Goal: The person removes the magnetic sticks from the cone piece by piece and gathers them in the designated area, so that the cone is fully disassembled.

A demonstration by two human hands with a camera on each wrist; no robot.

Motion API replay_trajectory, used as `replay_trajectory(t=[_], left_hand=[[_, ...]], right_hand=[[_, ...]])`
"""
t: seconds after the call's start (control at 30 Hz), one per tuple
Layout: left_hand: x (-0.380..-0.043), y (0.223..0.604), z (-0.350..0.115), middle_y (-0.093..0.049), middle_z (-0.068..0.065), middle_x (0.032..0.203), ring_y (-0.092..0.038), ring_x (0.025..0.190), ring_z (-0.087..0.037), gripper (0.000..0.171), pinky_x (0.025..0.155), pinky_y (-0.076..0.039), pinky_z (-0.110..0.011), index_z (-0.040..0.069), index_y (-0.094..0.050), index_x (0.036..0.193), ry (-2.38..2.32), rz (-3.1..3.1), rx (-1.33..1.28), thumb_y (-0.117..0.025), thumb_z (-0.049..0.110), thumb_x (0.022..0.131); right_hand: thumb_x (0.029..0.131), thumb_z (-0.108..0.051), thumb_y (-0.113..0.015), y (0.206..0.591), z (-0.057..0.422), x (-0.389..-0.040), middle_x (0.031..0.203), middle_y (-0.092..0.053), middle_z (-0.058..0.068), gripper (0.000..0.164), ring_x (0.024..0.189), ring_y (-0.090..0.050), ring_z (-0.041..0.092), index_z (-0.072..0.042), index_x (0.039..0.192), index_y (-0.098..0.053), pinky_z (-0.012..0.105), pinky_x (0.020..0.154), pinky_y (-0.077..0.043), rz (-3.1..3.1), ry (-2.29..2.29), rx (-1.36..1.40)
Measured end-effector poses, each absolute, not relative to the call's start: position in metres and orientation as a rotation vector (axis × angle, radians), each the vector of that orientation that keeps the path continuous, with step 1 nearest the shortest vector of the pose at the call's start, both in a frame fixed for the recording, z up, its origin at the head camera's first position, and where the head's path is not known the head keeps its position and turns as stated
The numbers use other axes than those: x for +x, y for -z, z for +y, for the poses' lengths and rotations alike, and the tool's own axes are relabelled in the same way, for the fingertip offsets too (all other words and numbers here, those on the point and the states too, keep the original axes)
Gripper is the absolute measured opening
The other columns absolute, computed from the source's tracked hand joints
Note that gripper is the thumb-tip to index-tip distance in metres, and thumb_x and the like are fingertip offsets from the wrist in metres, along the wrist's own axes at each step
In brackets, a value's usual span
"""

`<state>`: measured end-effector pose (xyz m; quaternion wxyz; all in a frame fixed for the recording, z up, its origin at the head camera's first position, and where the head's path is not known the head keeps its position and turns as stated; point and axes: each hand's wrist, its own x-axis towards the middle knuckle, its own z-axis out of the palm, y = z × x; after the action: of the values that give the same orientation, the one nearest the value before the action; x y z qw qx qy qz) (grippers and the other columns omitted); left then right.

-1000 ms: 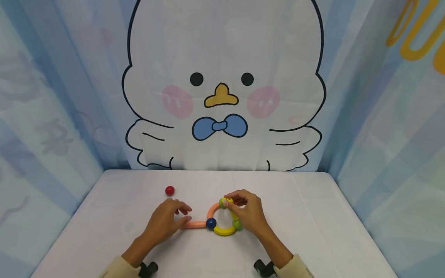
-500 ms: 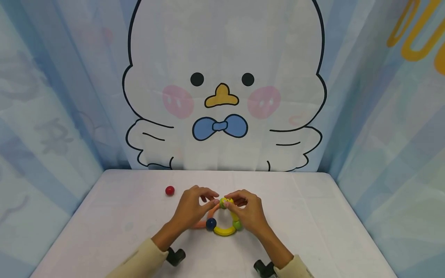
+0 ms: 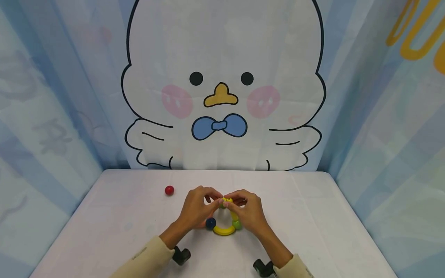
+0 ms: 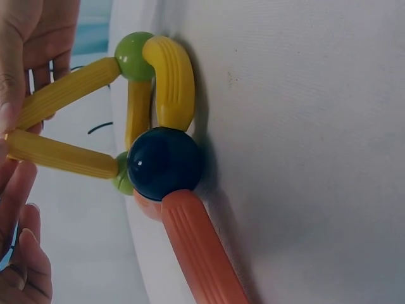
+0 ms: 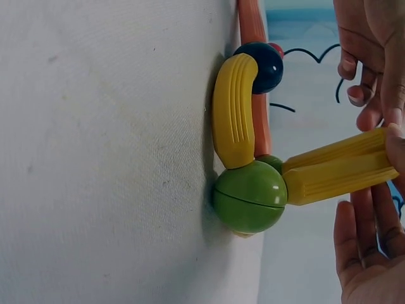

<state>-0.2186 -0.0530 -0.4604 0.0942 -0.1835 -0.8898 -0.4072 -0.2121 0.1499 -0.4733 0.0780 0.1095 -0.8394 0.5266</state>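
Note:
A ring of magnetic sticks and balls lies on the table: a navy ball (image 4: 164, 163), a curved yellow stick (image 3: 224, 231), a green ball (image 5: 250, 196) at front right, another green ball (image 4: 123, 177) behind, and a curved salmon stick (image 5: 261, 126). From each green ball a straight yellow stick rises, the two leaning together at their raised ends. My right hand (image 3: 251, 210) pinches the raised end of the stick (image 4: 69, 92) from the front green ball. My left hand (image 3: 196, 206) pinches the end of the other stick (image 4: 63, 154), fingertips close to the right's.
A straight salmon stick (image 4: 205, 253) extends left from the navy ball, partly behind my left hand in the head view. A red ball (image 3: 169, 190) lies farther back at the left on the white table (image 3: 306, 216). A printed curtain (image 3: 222, 46) stands behind the table.
My left hand has left the straight salmon stick, moving right and farther back to the raised stick ends, where it now pinches one. My right hand stays in place.

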Motion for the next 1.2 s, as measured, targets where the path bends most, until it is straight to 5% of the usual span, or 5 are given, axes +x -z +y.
replay_trajectory(t=[1.2], left_hand=[[-0.194,0.493,-0.052,-0.072,0.015,0.088,-0.052,0.082,0.0,0.016,0.07,-0.047,-0.019,0.024,-0.08,0.096,0.86,-2.794,-0.884,-0.091,0.023,0.085]], right_hand=[[0.088,-0.014,-0.086,0.47,0.167,-0.207,0.101,-0.079,-0.004,0.018,0.091,-0.072,0.011,-0.023,0.103,-0.083,0.022,0.082,-0.06,-2.511,-1.606,0.274]])
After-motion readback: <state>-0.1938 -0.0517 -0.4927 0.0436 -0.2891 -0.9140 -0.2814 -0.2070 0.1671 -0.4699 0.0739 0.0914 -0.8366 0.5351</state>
